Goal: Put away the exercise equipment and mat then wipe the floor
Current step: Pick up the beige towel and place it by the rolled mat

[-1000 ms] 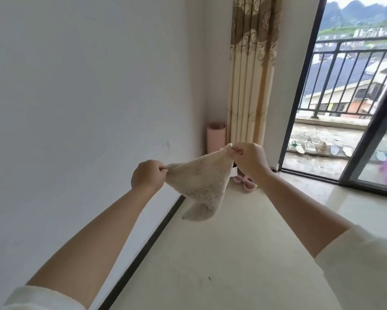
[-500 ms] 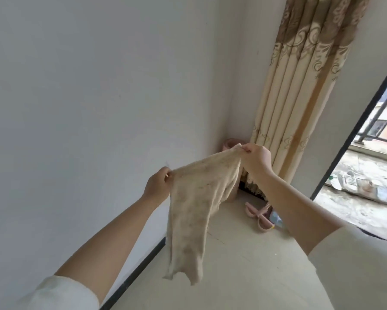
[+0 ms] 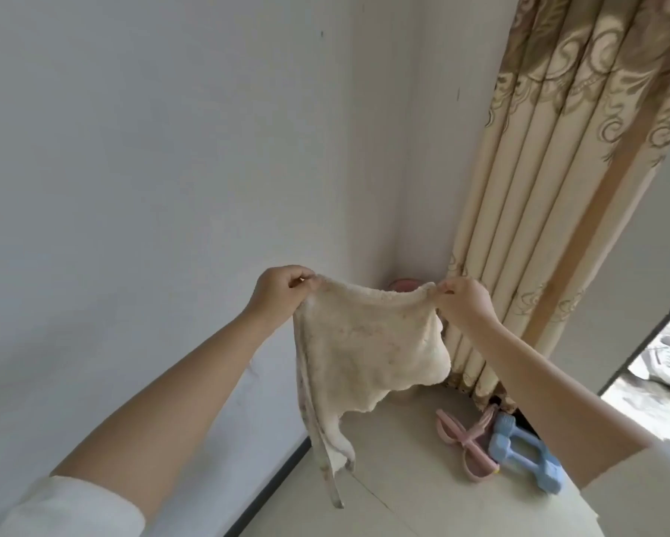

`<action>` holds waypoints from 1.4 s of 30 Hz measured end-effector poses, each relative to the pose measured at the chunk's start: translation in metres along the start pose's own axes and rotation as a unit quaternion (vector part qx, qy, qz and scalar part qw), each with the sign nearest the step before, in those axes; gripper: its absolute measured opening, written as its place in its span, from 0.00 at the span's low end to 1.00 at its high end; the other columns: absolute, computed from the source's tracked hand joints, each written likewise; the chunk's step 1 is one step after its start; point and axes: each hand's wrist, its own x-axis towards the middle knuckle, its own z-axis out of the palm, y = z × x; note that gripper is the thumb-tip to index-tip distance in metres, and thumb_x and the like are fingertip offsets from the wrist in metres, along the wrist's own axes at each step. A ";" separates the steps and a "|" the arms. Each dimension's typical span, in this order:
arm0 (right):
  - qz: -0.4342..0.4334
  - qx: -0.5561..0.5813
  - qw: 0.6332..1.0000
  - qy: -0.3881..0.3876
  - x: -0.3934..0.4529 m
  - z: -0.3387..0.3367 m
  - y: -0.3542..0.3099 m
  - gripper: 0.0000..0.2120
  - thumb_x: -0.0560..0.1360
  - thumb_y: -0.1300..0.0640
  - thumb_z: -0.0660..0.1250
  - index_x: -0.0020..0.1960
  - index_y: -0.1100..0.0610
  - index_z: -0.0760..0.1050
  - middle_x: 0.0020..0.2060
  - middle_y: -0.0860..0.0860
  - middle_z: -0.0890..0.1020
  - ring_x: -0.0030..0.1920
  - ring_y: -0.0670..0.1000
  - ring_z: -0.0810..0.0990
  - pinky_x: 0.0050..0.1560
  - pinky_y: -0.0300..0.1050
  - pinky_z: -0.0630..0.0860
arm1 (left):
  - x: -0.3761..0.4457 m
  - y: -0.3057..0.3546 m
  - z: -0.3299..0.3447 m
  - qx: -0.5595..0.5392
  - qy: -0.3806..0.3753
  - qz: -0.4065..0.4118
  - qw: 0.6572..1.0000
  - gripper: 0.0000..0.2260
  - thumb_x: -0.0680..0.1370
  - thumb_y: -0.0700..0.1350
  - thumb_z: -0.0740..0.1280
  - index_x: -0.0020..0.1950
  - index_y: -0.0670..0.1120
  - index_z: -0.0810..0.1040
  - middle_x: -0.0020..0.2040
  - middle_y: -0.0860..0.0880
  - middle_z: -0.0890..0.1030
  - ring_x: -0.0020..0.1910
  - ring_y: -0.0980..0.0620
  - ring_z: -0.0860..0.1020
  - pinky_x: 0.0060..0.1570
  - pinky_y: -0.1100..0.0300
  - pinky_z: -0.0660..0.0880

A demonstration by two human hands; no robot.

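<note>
A cream, stained cloth [image 3: 364,343] hangs spread out in the air in front of me. My left hand [image 3: 281,290] pinches its upper left corner and my right hand [image 3: 463,304] pinches its upper right corner. Its lower edge droops in a long strip toward the floor. Behind the cloth, the pink top of a rolled mat [image 3: 403,284] shows in the room's corner. On the floor at the curtain's foot lie a pink grip exerciser [image 3: 467,443] and two light blue dumbbells [image 3: 519,455].
A white wall [image 3: 151,168] with a dark baseboard [image 3: 271,490] runs along the left. A beige patterned curtain [image 3: 550,188] hangs at the right, beside a dark door frame [image 3: 647,339] to the balcony. Pale floor tiles [image 3: 422,498] lie below.
The view has come closer to the corner and tilted. Both hands have pulled apart and levelled, so the cloth now hangs spread wide between them.
</note>
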 end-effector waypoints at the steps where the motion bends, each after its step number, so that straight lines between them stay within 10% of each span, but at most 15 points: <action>1: -0.009 -0.017 1.000 -0.017 0.019 -0.001 0.004 0.12 0.76 0.63 0.59 0.53 0.65 0.79 0.51 0.62 0.82 0.55 0.61 0.78 0.40 0.43 0.74 | 0.018 0.010 0.010 0.008 -0.008 0.013 1.000 0.06 0.77 0.40 0.65 0.42 0.45 0.81 0.25 0.52 0.69 0.20 0.61 0.69 0.26 0.75 0.65; 5: -0.128 -0.004 0.978 -0.166 0.094 -0.004 0.000 0.24 0.74 0.59 0.68 0.68 0.59 0.67 0.62 0.53 0.75 0.61 0.51 0.74 0.60 0.42 0.70 | 0.090 0.046 0.044 0.035 -0.023 0.043 0.998 0.07 0.77 0.40 0.66 0.42 0.39 0.83 0.22 0.56 0.66 0.20 0.60 0.65 0.28 0.72 0.64; 8: -0.171 0.022 0.951 -0.257 0.133 0.009 -0.024 0.16 0.74 0.57 0.68 0.60 0.59 0.75 0.55 0.53 0.80 0.55 0.49 0.77 0.53 0.33 0.69 | 0.136 0.059 0.056 0.054 -0.011 0.043 0.998 0.07 0.76 0.40 0.67 0.48 0.38 0.83 0.28 0.51 0.70 0.23 0.62 0.68 0.27 0.76 0.65; 9: -0.173 0.035 0.950 -0.259 0.146 0.015 -0.033 0.06 0.75 0.58 0.67 0.46 0.61 0.79 0.43 0.55 0.81 0.45 0.51 0.78 0.43 0.32 0.71 | 0.148 0.061 0.056 0.057 0.001 0.039 0.998 0.08 0.76 0.40 0.67 0.50 0.37 0.83 0.30 0.50 0.73 0.25 0.62 0.69 0.28 0.77 0.65; 11: -0.180 0.067 0.952 -0.237 0.175 0.024 -0.044 0.19 0.75 0.60 0.65 0.27 0.57 0.66 0.26 0.51 0.68 0.27 0.46 0.67 0.26 0.32 0.63 | 0.170 0.059 0.050 0.052 0.024 0.019 0.998 0.08 0.76 0.40 0.67 0.50 0.38 0.83 0.35 0.46 0.76 0.33 0.56 0.71 0.30 0.76 0.66; 18: -0.243 0.072 0.943 -0.215 0.256 0.020 -0.109 0.08 0.75 0.62 0.65 0.44 0.67 0.79 0.33 0.54 0.74 0.28 0.42 0.68 0.23 0.26 0.63 | 0.229 0.025 0.030 -0.080 0.090 -0.042 0.992 0.10 0.76 0.41 0.68 0.36 0.51 0.79 0.35 0.48 0.77 0.35 0.54 0.72 0.40 0.64 0.68; 24: -0.195 0.105 0.956 -0.193 0.301 0.021 -0.130 0.07 0.74 0.63 0.66 0.45 0.65 0.80 0.29 0.49 0.74 0.31 0.44 0.70 0.30 0.29 0.69 | 0.257 -0.011 0.068 -0.104 0.034 -0.069 0.992 0.09 0.74 0.35 0.69 0.41 0.49 0.79 0.35 0.54 0.79 0.28 0.68 0.78 0.34 0.77 0.72; 29: -0.160 0.153 0.960 -0.174 0.331 0.011 -0.125 0.15 0.73 0.65 0.67 0.29 0.55 0.73 0.26 0.48 0.76 0.31 0.45 0.73 0.36 0.34 0.70 | 0.270 -0.035 0.128 -0.060 0.001 -0.143 0.988 0.13 0.74 0.39 0.70 0.57 0.38 0.79 0.43 0.50 0.79 0.44 0.54 0.77 0.43 0.72 0.73; 37: -0.215 0.172 0.937 -0.213 0.378 -0.031 -0.092 0.13 0.74 0.67 0.65 0.32 0.55 0.75 0.28 0.47 0.78 0.34 0.47 0.75 0.45 0.39 0.72 | 0.334 -0.020 0.184 -0.078 0.073 -0.183 0.977 0.22 0.77 0.42 0.66 0.70 0.45 0.68 0.67 0.44 0.73 0.66 0.45 0.71 0.65 0.52 0.70; 42: -0.227 0.211 0.927 -0.212 0.415 -0.069 -0.063 0.09 0.75 0.69 0.63 0.39 0.63 0.78 0.27 0.46 0.79 0.31 0.41 0.77 0.39 0.31 0.73 | 0.368 -0.003 0.215 -0.112 -0.030 -0.175 0.978 0.17 0.79 0.42 0.64 0.68 0.47 0.72 0.69 0.44 0.72 0.68 0.46 0.71 0.66 0.53 0.68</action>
